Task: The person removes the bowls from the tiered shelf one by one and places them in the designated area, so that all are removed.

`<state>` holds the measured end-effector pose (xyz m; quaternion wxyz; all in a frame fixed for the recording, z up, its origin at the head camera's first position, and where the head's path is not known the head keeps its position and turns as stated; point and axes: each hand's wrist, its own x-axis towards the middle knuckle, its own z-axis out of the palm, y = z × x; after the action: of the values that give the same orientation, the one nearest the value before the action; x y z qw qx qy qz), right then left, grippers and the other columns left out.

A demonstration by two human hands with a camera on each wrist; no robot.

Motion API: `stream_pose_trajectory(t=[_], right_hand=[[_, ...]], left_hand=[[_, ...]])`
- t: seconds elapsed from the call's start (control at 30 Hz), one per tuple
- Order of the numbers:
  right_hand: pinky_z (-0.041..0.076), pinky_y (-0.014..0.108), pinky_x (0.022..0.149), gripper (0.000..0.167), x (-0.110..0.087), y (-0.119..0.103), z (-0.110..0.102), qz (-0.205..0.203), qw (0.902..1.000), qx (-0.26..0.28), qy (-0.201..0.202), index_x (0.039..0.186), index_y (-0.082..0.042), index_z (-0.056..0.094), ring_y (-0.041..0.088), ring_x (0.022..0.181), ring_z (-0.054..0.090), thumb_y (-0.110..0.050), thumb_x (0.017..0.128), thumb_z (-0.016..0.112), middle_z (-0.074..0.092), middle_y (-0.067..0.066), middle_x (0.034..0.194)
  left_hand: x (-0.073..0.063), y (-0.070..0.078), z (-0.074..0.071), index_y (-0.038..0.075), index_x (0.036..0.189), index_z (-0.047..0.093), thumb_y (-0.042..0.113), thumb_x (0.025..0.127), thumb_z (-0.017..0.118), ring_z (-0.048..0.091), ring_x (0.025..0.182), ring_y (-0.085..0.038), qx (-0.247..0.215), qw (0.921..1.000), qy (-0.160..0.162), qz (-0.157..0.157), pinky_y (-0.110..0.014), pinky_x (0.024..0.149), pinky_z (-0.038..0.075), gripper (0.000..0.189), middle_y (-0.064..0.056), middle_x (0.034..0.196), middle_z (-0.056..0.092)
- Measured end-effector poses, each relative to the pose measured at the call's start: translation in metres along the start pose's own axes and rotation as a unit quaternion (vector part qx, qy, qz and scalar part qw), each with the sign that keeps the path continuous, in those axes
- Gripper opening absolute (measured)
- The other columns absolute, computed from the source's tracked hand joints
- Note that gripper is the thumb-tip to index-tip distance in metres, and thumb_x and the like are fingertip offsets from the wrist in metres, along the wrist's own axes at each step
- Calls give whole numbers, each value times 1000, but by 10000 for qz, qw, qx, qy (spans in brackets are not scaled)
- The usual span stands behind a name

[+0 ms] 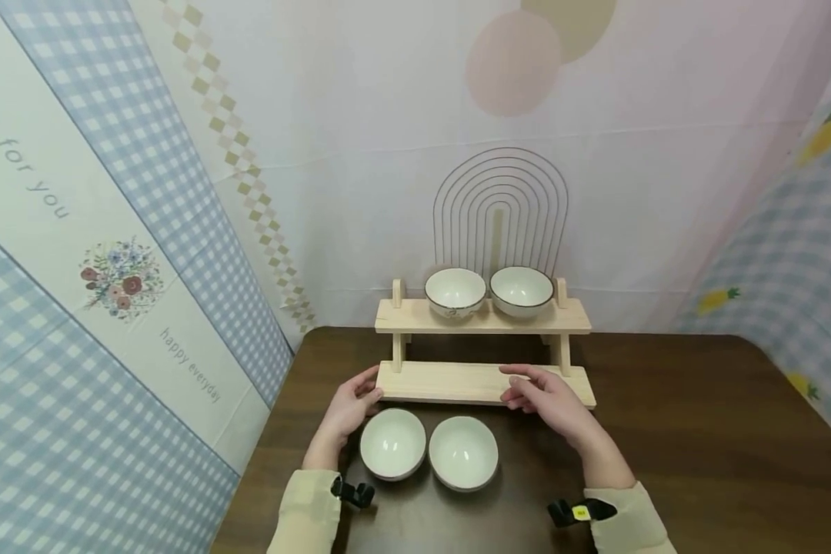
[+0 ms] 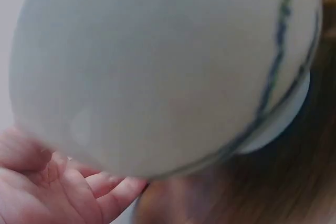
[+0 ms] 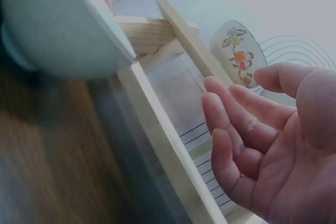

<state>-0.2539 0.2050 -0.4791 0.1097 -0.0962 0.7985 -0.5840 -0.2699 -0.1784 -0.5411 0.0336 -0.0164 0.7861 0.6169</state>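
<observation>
A two-tier wooden shelf stand [image 1: 450, 383] stands at the back of the table. My left hand [image 1: 349, 404] is at the left end of its lower board, thumb by the front corner; whether it touches the wood is unclear. Above that board's right part, my right hand [image 1: 543, 400] has loosely bent fingers [image 3: 244, 116] and holds nothing. Two white bowls, a left one [image 1: 392, 445] and a right one [image 1: 464, 454], sit side by side before the stand. In the left wrist view, a bowl [image 2: 147, 77] hides part of the left hand's fingers.
Two more bowls, one at left [image 1: 455, 291] with a floral outside and one at right [image 1: 522, 289], sit on the upper board [image 1: 402, 317]. The dark wooden table [image 1: 699, 431] meets a printed cloth backdrop [image 1: 360, 192] behind the stand. Checked cloth [image 1: 111, 346] hangs at the left.
</observation>
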Motion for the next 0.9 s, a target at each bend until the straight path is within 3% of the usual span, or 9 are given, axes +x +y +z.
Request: stream_pose_trajectory(t=[0.2,0.37,0.5,0.67,0.9], right_hand=[[59,43,87,43,0,-3,-14,-117,9991,-384,148,149,0,57,33,101,73,-23,113,56,77,14,107],[58,47,89,39,-2,-7,-29,-145,9961,-742,460,147,-5,62,25,100,73,-23,113,56,76,12,110],[57,43,85,40,3,-9,-43,-259,9926,-960,696,148,-4,60,24,100,73,-21,112,55,77,13,113],[56,35,79,43,10,-16,-61,-334,9865,-1115,1148,151,-4,58,27,101,73,-26,113,55,76,18,117],[51,36,84,51,23,-32,-80,-327,9748,-1253,1819,156,-11,54,29,104,71,-37,112,50,75,18,122]], left_hand=[[1,8,-16,-2,155,53,12,110,62,71,107,-35,442,9988,-210,50,-43,79,62,48,-21,124,70],[9,14,-28,-3,154,54,19,110,64,70,108,-33,833,9962,-35,266,-40,80,60,50,-20,126,71],[15,21,-35,0,149,60,25,109,67,68,114,-32,1222,9904,163,625,-44,92,56,48,-16,127,72],[23,35,-37,2,145,63,31,110,64,67,117,-32,1608,9821,344,917,-52,103,51,45,-15,128,72],[39,57,-30,4,151,55,36,112,58,67,119,-36,1638,9803,508,979,-54,101,52,50,-19,132,69]])
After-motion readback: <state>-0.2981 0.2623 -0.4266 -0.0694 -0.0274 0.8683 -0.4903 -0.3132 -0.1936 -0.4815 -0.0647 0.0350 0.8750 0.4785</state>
